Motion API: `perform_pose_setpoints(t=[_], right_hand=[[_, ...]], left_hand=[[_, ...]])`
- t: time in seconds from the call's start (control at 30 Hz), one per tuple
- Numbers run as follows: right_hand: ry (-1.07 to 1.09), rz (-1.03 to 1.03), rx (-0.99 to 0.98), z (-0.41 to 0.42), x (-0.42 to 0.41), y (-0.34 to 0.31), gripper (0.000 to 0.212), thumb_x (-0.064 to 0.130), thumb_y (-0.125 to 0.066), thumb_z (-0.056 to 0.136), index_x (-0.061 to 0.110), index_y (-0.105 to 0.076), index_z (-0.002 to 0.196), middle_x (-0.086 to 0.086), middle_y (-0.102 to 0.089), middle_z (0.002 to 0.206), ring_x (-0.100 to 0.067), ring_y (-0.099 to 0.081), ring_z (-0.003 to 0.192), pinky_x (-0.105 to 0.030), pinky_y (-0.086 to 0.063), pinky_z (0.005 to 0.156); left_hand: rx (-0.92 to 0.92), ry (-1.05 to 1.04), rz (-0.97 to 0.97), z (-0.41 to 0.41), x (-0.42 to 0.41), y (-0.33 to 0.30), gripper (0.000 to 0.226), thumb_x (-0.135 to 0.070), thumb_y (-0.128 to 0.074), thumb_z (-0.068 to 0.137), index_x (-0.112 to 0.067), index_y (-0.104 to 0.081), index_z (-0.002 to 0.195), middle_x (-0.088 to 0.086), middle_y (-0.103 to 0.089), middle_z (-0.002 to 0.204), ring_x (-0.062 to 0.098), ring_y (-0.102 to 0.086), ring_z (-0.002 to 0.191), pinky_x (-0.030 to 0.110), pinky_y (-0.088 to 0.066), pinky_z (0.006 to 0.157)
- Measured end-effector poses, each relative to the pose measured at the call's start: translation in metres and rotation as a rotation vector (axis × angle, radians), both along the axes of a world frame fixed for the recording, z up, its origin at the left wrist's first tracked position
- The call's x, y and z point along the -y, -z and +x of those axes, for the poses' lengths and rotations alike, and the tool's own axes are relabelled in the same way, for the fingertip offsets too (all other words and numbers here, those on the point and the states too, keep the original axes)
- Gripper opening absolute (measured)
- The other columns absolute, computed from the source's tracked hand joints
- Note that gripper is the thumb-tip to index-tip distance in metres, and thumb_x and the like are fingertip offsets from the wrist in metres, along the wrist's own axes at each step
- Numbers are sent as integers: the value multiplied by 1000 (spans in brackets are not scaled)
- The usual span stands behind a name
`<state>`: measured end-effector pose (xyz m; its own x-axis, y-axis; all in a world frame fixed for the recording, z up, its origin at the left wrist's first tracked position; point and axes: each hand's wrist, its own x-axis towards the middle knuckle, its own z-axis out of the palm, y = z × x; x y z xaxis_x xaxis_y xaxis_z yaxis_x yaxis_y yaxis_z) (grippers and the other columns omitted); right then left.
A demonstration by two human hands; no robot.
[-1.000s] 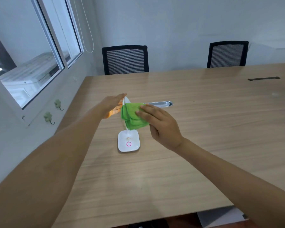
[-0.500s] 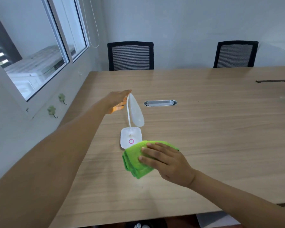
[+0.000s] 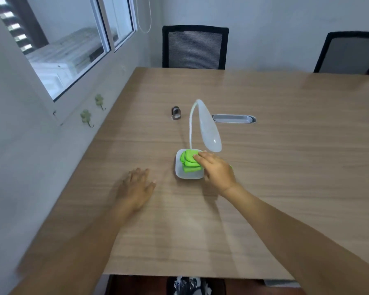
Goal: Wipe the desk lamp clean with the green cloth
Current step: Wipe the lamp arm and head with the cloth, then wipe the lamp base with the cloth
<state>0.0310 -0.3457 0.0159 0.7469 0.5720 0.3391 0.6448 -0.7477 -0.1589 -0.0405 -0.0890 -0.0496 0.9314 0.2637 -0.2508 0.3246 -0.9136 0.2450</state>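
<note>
Green cloth (image 3: 189,161), folded thick, sits on the square white base of the desk lamp (image 3: 207,129), pressed there by the right hand (image 3: 216,170). Step in hand, as I judge it: wiping the base, the lowest part of the lamp. Neck rises from the base toward 12 o'clock and the long white head droops back over it toward 1 o'clock, just above the fingers.

Right hand: fingers extended and only lightly curled, flat on top of the cloth, pressing rather than pinching; thumb side hidden, so whether any fold is gripped I cannot tell.

Left hand (image 3: 136,187): open, fingers spread, palm down on the wooden surface (image 3: 285,167) at about 9 o'clock from the base, holding nothing, clear of the lamp. Blurred.

Next move likely calls for short strokes across the base and round its edges. With the lamp unsteadied, a hard push could slide the light base.
</note>
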Motion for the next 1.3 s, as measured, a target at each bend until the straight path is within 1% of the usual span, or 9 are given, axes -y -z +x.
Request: perform_pose_setpoints(t=[0.1,0.27,0.43,0.6,0.77,0.9,1.03,1.17,1.3], right_hand=[[42,61,-86,10,-13,6,53,10,-35,69,9,-68,111,-18,-72,109,-39,-69,93,-44,-59,79],[37,11,-182,11,-21,21,58,5,-41,65,9,-65,117,-19,-66,122,-39,-62,111,-47,-52,92],[-107,14,-36,-22,-4,26,53,7,-39,60,13,-73,101,-10,-75,103,-29,-73,89,-37,-60,70],[-67,16,-8,-13,-6,13,58,16,-33,61,12,-72,103,-11,-74,105,-32,-72,89,-39,-59,70],[42,2,-190,6,-39,9,47,-1,-62,70,11,-66,115,-16,-68,118,-37,-65,100,-40,-55,81],[25,-56,-98,-5,-43,30,52,-5,-73,48,12,-74,97,-15,-76,98,-35,-72,84,-40,-60,68],[-69,-73,10,-34,-46,32,43,7,-47,63,16,-74,95,-6,-76,95,-30,-72,84,-33,-58,68],[87,-185,5,-7,-66,20,48,4,-82,42,14,-74,88,-9,-76,85,-28,-73,77,-30,-58,60],[152,-255,-81,14,-78,21,39,5,-86,42,11,-75,79,-12,-75,75,-33,-73,78,-35,-59,62]], left_hand=[[19,28,99,-29,-5,20,68,-63,-16,86,-37,-15,149,-3,-12,162,23,-8,149,44,-9,121],[241,28,216,-43,-3,33,69,-62,-17,82,-34,-36,143,-1,-35,155,22,-30,144,44,-21,116],[296,23,217,-43,-2,37,65,-60,-24,84,-33,-40,141,0,-40,152,23,-33,142,44,-24,116],[312,5,199,-43,-3,36,65,-61,-25,84,-33,-41,140,1,-41,152,23,-34,142,44,-24,116],[321,4,194,-44,-2,36,64,-61,-26,84,-33,-41,139,1,-42,151,22,-34,141,44,-25,115],[313,9,192,-44,-2,34,64,-61,-25,84,-34,-40,140,0,-40,152,22,-32,143,44,-23,116],[343,0,184,-44,-1,35,63,-60,-28,84,-33,-44,138,1,-43,150,23,-36,141,44,-25,115],[345,-2,180,-44,-1,35,62,-60,-29,84,-34,-43,138,0,-42,151,22,-35,141,44,-25,116],[344,-7,169,-44,-1,35,61,-60,-30,84,-34,-42,139,0,-42,151,22,-35,141,44,-25,116]])
